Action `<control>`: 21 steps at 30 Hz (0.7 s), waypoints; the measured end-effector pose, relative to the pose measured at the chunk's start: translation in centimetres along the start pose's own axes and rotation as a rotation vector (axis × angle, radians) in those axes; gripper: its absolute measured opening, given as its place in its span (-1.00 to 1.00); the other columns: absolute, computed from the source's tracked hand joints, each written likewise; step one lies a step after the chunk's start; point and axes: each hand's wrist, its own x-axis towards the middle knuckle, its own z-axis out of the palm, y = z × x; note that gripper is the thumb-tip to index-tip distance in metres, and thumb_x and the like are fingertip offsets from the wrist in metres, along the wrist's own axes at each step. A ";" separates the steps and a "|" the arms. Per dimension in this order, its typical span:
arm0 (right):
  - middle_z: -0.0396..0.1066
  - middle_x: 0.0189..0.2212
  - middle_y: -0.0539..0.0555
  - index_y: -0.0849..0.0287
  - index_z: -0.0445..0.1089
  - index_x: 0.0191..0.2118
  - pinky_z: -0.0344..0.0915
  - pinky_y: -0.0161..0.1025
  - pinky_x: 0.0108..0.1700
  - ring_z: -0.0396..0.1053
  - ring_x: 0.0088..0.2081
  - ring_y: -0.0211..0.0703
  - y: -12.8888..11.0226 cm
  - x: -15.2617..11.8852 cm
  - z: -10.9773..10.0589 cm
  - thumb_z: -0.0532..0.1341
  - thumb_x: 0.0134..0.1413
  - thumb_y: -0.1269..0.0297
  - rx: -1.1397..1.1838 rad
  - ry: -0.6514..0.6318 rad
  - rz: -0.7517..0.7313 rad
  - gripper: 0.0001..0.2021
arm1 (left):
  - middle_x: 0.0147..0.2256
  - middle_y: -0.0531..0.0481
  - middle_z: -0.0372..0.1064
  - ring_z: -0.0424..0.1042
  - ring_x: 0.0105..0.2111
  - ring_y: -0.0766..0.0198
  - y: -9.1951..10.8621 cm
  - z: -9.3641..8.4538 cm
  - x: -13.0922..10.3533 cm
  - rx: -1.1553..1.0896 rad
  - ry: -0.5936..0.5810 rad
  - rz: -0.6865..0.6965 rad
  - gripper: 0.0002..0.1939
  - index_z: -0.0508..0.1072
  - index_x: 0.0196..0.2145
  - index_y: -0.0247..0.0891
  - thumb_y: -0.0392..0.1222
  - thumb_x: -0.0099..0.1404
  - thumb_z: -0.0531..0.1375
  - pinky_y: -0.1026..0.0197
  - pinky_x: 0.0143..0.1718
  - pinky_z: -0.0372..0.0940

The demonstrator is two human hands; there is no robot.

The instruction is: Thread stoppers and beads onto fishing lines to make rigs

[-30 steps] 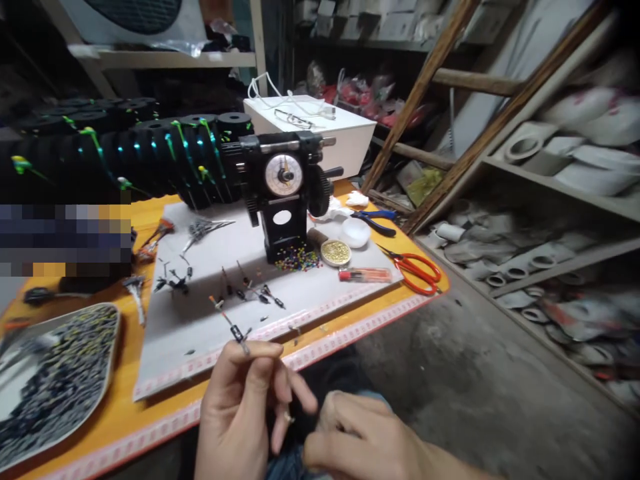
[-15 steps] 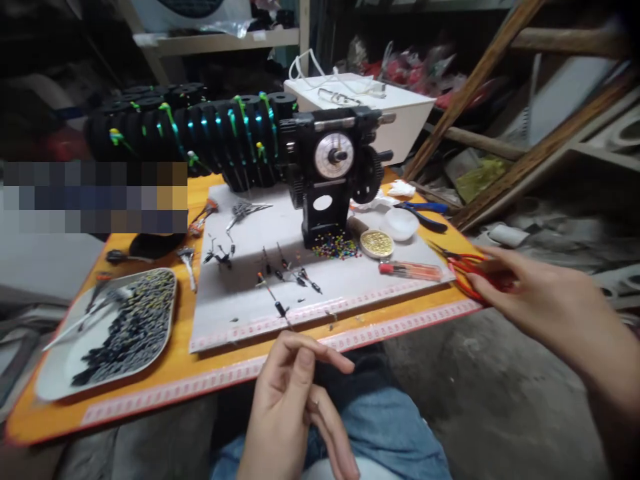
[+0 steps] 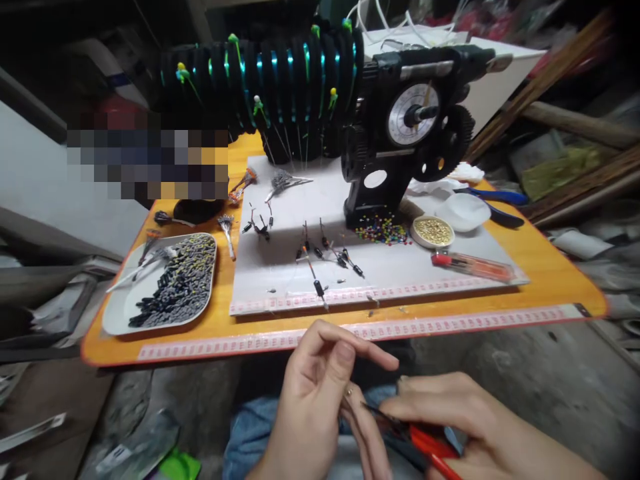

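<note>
My right hand (image 3: 465, 420) is wrapped round a pair of red-handled pliers (image 3: 425, 443), their dark, pointed jaws aimed at the fingers of my left hand. Over my lap, my left hand (image 3: 320, 400) is closed with the thumb pressed to the index finger and the other fingers curled; a tiny shiny bit shows by the fingers, too small to name. Just beyond, on the white board (image 3: 290, 200), lie several small black pieces with thin stems (image 3: 319, 288). A dish of small gold-coloured pieces (image 3: 433, 232) and a pile of multicoloured beads (image 3: 385, 230) lie farther back.
A black machine with a round dial (image 3: 414, 113) stands at the board's back. At left is a white tray (image 3: 117, 320) of dark small pieces. A red-capped clear case (image 3: 473, 265) and blue-handled pliers (image 3: 500, 197) lie at right. A measuring tape (image 3: 300, 340) runs along the table's front edge.
My right hand has picked up the red-handled pliers from the table's right side and brought them to my left hand. The view has shifted, while my left hand keeps its closed pose.
</note>
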 end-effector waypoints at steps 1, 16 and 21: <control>0.58 -0.11 0.11 -0.14 0.51 0.11 0.53 -0.26 -0.07 0.57 -0.09 -0.06 0.4 0.0 0.1 0.37 0.17 0.15 0.013 -0.014 0.013 -0.62 | -0.16 -0.03 0.63 0.54 -0.71 0.40 0.0 0.0 -0.1 0.026 0.018 0.002 -0.78 0.40 -0.20 -0.25 -0.08 0.53 0.07 0.59 -0.81 0.17; 0.57 -0.06 0.17 -0.18 0.53 0.09 0.54 -0.03 -0.02 0.56 -0.03 0.05 1.5 0.1 -0.4 0.38 0.14 0.18 0.094 -0.008 0.018 -0.62 | -0.24 -0.07 0.64 0.44 -0.76 0.52 0.8 0.1 -0.4 0.158 0.135 -0.032 -0.67 0.38 -0.26 -0.26 0.09 0.40 0.22 0.60 -0.77 0.14; 0.60 -0.15 0.10 -0.13 0.58 0.03 0.52 -0.19 -0.07 0.58 -0.11 -0.02 -0.2 1.5 -0.8 0.42 0.11 0.24 0.103 -0.067 0.013 -0.66 | -0.17 0.01 0.64 0.52 -0.71 0.47 0.5 0.0 -0.3 0.027 0.014 -0.024 -0.78 0.40 -0.21 -0.23 -0.03 0.49 0.14 0.61 -0.77 0.20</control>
